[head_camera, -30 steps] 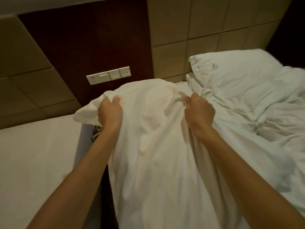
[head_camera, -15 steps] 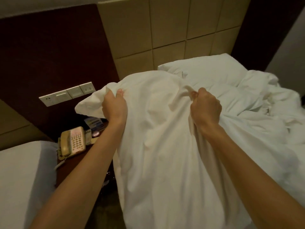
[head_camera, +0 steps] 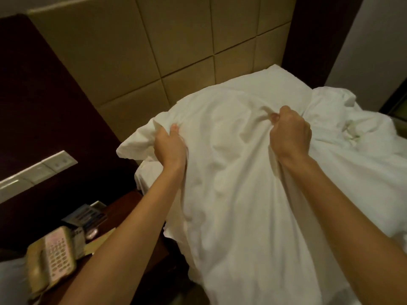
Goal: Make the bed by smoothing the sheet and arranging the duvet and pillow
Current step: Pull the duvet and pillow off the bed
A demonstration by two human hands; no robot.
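A telephone (head_camera: 52,258) sits on the table (head_camera: 123,208), below and left of the left hand (head_camera: 169,148), whose fingers (head_camera: 174,129) clench the white duvet (head_camera: 231,194) at its raised edge. The right hand (head_camera: 290,133) grips the same edge. The pillow (head_camera: 275,84) lies just beyond both hands, against the headboard (head_camera: 176,51).

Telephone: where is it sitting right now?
In the head view, bottom left: the telephone sits on the dark bedside table, below the wall switches.
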